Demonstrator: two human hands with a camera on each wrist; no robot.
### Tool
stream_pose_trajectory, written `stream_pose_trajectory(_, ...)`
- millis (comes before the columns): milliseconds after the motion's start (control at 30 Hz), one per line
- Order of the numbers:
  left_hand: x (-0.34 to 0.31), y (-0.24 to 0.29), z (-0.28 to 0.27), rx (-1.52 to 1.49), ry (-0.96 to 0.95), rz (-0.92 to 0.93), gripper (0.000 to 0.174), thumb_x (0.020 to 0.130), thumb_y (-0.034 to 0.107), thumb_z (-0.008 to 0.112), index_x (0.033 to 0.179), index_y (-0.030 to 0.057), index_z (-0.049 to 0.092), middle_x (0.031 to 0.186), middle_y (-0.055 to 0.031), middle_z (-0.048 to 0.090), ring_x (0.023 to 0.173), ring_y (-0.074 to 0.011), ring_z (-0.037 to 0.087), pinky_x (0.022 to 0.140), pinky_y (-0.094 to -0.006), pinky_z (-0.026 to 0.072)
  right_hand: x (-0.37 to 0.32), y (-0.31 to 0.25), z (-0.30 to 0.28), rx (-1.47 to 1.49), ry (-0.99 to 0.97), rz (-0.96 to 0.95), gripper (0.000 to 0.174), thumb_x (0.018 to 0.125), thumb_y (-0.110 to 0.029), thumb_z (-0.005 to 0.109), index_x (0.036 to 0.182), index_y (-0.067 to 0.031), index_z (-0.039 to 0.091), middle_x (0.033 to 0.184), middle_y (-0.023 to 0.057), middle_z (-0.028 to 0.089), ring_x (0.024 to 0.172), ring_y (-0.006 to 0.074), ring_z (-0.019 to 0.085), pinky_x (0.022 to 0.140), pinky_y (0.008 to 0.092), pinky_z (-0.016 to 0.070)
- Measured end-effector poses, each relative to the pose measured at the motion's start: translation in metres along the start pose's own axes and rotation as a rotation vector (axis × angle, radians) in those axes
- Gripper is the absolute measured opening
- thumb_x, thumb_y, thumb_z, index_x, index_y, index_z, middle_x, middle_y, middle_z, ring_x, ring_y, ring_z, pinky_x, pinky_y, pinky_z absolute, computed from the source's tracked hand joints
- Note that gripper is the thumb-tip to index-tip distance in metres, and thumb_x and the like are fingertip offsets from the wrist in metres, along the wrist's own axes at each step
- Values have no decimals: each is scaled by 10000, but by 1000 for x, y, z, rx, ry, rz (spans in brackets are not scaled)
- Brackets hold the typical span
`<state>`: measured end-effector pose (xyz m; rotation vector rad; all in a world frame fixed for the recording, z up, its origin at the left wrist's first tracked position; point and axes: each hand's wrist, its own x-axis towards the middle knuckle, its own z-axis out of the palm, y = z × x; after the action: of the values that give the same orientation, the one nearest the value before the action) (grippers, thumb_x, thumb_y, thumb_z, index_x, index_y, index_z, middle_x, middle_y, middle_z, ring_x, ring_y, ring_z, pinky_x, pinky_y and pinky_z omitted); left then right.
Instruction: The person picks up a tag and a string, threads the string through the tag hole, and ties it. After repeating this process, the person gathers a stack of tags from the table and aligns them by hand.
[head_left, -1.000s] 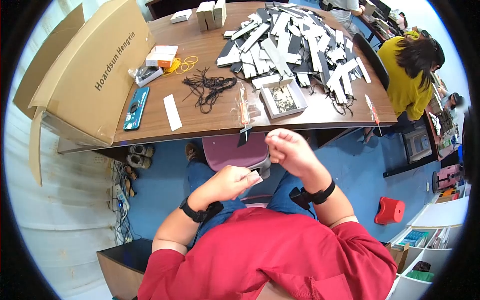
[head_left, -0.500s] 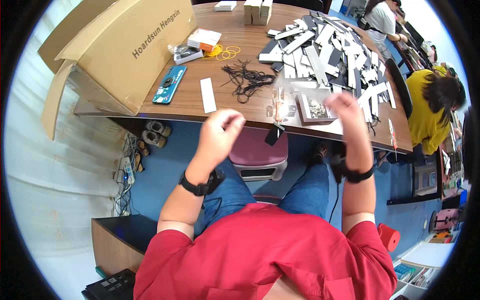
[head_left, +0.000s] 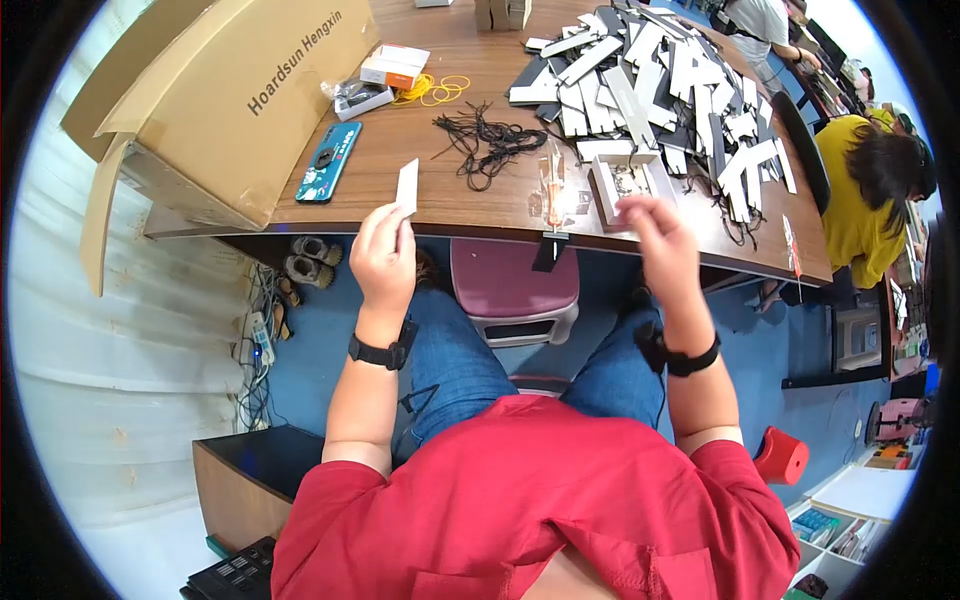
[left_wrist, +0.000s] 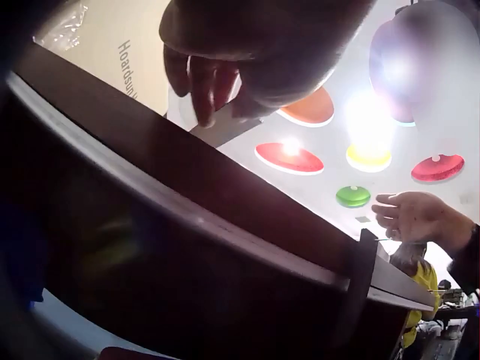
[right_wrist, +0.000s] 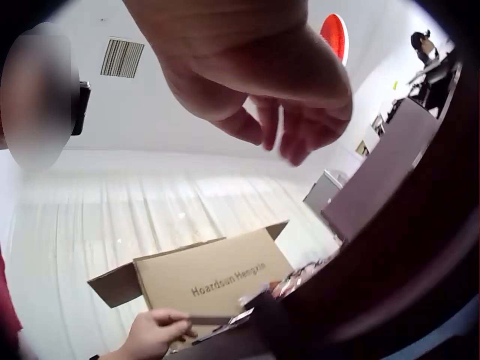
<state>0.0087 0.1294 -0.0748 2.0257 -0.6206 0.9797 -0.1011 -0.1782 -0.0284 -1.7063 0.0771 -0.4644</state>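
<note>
My left hand [head_left: 383,255] pinches a narrow white card strip [head_left: 407,185] at the table's front edge, the strip standing up past the fingertips. In the left wrist view the strip [left_wrist: 229,129] shows below the thumb and fingers. My right hand [head_left: 665,245], slightly blurred, hovers by a small open white box [head_left: 603,195] of tiny pieces, its fingertips overlapping the box's near side. The right wrist view shows those fingers [right_wrist: 298,142] loosely bent, with nothing visible between them. A bundle of black cords [head_left: 488,145] lies between the hands.
A large pile of black and white strips [head_left: 640,85] covers the table's right side. Left are a cardboard box [head_left: 250,110], a teal box [head_left: 328,163] and yellow bands [head_left: 435,90]. A black piece [head_left: 550,252] juts from the front edge, above a pink stool [head_left: 515,280].
My left hand has come to the white strip that lay on the table and now lifts it. The right hand has shifted slightly left and down near the small box.
</note>
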Motion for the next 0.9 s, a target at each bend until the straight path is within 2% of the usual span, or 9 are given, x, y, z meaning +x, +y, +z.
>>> stream_pose_trajectory(67, 7, 19, -7, -13, 37, 130, 171, 751, -30, 663, 917, 4, 644, 950, -146, 656, 833, -308, 643, 735, -368, 521, -23, -4, 13, 53, -297, 96, 163, 932, -69, 538, 1025, 18, 640, 902, 68, 671, 769, 107, 628, 707, 246, 510)
stream_pose_trajectory(133, 2, 49, -15, -17, -14, 222, 168, 754, -21, 670, 915, -7, 622, 960, -155, 649, 847, -316, 634, 762, -374, 519, -39, -7, 29, 209, -439, 230, 275, 961, -164, 527, 1176, -1, 583, 979, 91, 675, 791, 107, 634, 704, 236, 499)
stream_pose_trajectory(233, -15, 85, -11, -266, -222, 385, 190, 711, -3, 685, 887, 8, 614, 946, -158, 644, 826, -313, 638, 729, -403, 527, -48, -10, 41, 447, -403, 473, 442, 1002, -300, 434, 1355, -34, 418, 1083, 100, 649, 819, 124, 643, 706, 239, 486)
stream_pose_trajectory(267, -23, 91, -5, -329, -282, 439, 201, 694, 7, 694, 880, 13, 617, 942, -158, 643, 818, -308, 639, 722, -412, 530, -47, -10, 43, 552, -324, 533, 398, 992, -268, 469, 1318, -43, 443, 1029, 77, 656, 809, 111, 640, 683, 222, 482)
stream_pose_trajectory(400, -51, 104, 15, -497, -446, 500, 285, 677, 120, 759, 925, 42, 642, 988, -139, 629, 798, -283, 635, 735, -404, 534, -51, 23, 36, 318, -260, 493, 167, 944, -136, 529, 1060, -22, 565, 859, 14, 641, 737, 60, 609, 608, 188, 458)
stream_pose_trajectory(467, -53, 106, 14, -540, -601, 432, 346, 672, 193, 784, 959, 57, 647, 1047, -137, 602, 796, -282, 635, 711, -370, 536, -57, 34, 35, 116, -299, 490, 141, 925, -106, 539, 1019, -11, 583, 828, 17, 642, 726, 62, 603, 610, 208, 470)
stream_pose_trajectory(533, -54, 97, 18, -524, -649, 300, 370, 682, 216, 780, 990, 60, 646, 1057, -130, 580, 779, -268, 634, 665, -338, 533, -65, 46, 41, 32, -249, 354, 129, 894, -77, 563, 978, 15, 595, 787, 47, 649, 714, 87, 609, 633, 254, 496)
stream_pose_trajectory(667, -43, 80, 35, -327, -519, 20, 168, 750, 112, 705, 894, 44, 650, 970, -122, 578, 756, -263, 621, 634, -336, 512, -65, 50, 48, -149, -200, 294, 147, 871, -86, 590, 953, 35, 606, 782, 105, 669, 705, 121, 634, 638, 276, 504)
stream_pose_trajectory(900, -9, 50, 52, -58, -354, 99, 140, 738, 30, 644, 877, 37, 656, 946, -94, 608, 906, -283, 558, 782, -364, 471, -65, 52, 55, -377, -125, 202, 164, 842, -132, 623, 908, 18, 622, 758, 176, 670, 703, 265, 680, 626, 336, 518)
